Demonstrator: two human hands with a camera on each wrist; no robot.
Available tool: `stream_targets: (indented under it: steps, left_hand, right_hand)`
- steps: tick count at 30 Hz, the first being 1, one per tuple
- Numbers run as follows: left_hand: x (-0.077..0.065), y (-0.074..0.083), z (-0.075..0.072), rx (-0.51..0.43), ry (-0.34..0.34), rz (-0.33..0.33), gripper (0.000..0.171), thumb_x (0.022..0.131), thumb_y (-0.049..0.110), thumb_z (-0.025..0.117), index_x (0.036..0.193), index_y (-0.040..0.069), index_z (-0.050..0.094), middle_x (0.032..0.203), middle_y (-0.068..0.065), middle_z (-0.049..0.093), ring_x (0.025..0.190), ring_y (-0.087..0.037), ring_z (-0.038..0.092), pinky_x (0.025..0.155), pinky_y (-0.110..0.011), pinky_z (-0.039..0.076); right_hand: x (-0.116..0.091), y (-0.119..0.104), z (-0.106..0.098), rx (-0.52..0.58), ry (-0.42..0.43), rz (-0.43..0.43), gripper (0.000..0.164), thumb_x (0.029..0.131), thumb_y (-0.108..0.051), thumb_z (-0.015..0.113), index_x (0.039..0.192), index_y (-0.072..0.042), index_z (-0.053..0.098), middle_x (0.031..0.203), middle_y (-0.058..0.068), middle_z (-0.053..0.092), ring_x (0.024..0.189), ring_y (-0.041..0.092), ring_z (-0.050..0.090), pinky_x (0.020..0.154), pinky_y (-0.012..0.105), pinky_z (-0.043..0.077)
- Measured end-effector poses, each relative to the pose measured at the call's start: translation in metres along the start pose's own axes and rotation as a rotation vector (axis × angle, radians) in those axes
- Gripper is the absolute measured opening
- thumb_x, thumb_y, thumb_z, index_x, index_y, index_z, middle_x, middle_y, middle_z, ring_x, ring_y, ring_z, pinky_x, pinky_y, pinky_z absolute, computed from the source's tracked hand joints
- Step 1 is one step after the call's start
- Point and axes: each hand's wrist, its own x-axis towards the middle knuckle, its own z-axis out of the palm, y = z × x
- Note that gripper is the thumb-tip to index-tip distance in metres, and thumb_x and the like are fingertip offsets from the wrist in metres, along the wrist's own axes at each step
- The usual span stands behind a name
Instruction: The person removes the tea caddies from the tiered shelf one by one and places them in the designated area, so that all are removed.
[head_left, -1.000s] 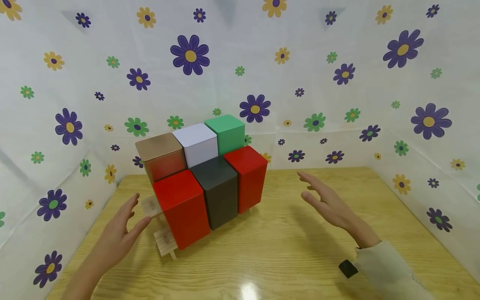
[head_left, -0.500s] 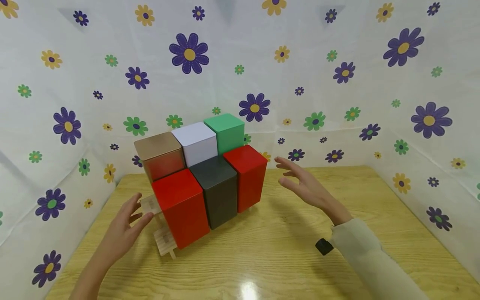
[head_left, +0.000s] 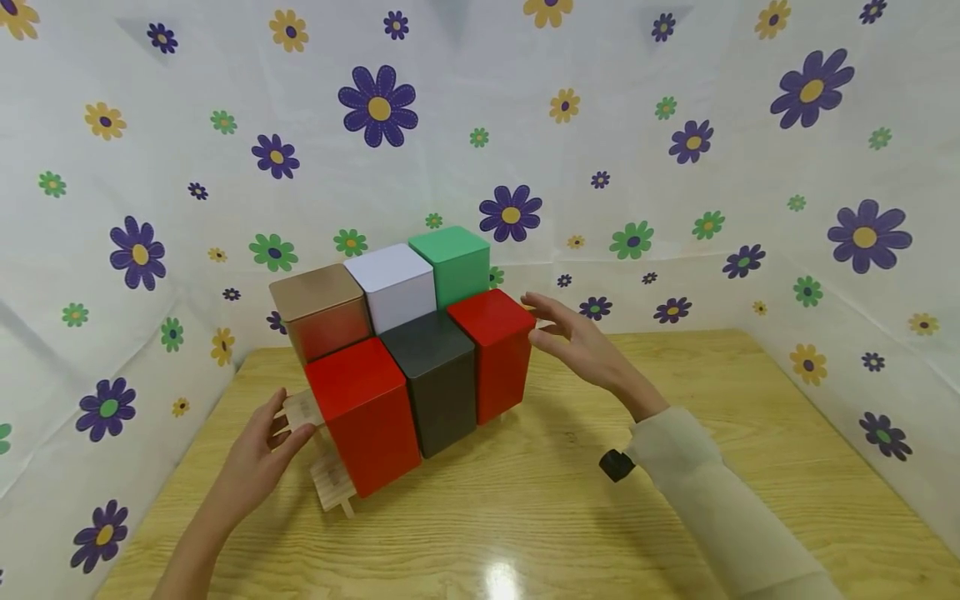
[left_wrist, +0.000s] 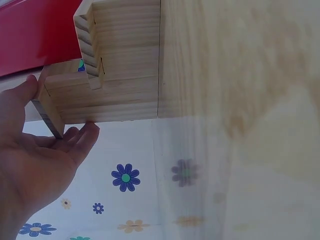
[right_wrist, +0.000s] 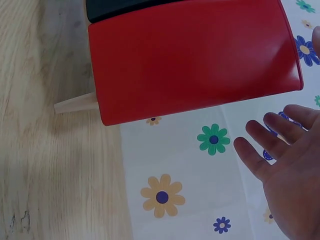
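A two-tier wooden stand (head_left: 330, 481) carries two rows of rectangular boxes. In front stand a red box (head_left: 378, 433), a dark grey box (head_left: 442, 400) and another red box (head_left: 498, 358). Behind them are a brown box (head_left: 330, 312), a white box (head_left: 401, 292) and a green box (head_left: 459, 267). My left hand (head_left: 251, 467) grips the left end of the upper shelf, thumb on the near side and fingers curled on the far side, as the left wrist view shows. My right hand (head_left: 588, 354) hovers beside the right red box, fingers relaxed; the right wrist view shows a gap between them.
The stand rests on a light wooden table (head_left: 480, 533). White sheeting with printed flowers (head_left: 675, 75) encloses the back and both sides. A small black object (head_left: 617, 465) sits at the right sleeve's cuff.
My right hand has moved left and a little away from me, to the right red box. My left hand has shifted slightly right onto the shelf end. The boxes stay put.
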Motion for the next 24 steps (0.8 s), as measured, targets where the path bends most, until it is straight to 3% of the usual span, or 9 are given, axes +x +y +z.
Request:
stream_targets:
  steps: [11,18,24]
  left_hand:
    - [0.001,0.0,-0.003,-0.011,-0.03,-0.059,0.089,0.107,0.039,0.059,0.163,-0.003,0.004,0.166,-0.032,0.013,0.145,-0.054,0.03,0.109,-0.057,0.037]
    - [0.002,0.0,-0.002,-0.029,-0.053,-0.073,0.089,0.107,0.037,0.059,0.164,-0.003,0.003,0.167,-0.031,0.013,0.146,-0.054,0.029,0.109,-0.059,0.038]
    - [0.004,-0.001,-0.003,-0.029,-0.06,-0.061,0.087,0.108,0.034,0.058,0.163,-0.005,0.003,0.166,-0.032,0.014,0.146,-0.053,0.028,0.109,-0.058,0.039]
  right_hand:
    - [0.018,-0.008,0.005,0.071,-0.045,0.003,0.074,0.099,-0.042,0.061,0.163,-0.02,0.032,0.163,0.002,0.037,0.142,0.032,0.045,0.109,0.057,0.044]
    - [0.026,-0.008,0.01,0.116,-0.075,-0.013,0.073,0.101,-0.039,0.058,0.163,-0.016,0.03,0.159,0.008,0.042,0.14,0.033,0.046,0.108,0.055,0.047]
    - [0.03,-0.007,0.013,0.128,-0.092,-0.007,0.072,0.101,-0.038,0.059,0.164,-0.016,0.03,0.162,0.007,0.037,0.143,0.031,0.041,0.111,0.056,0.042]
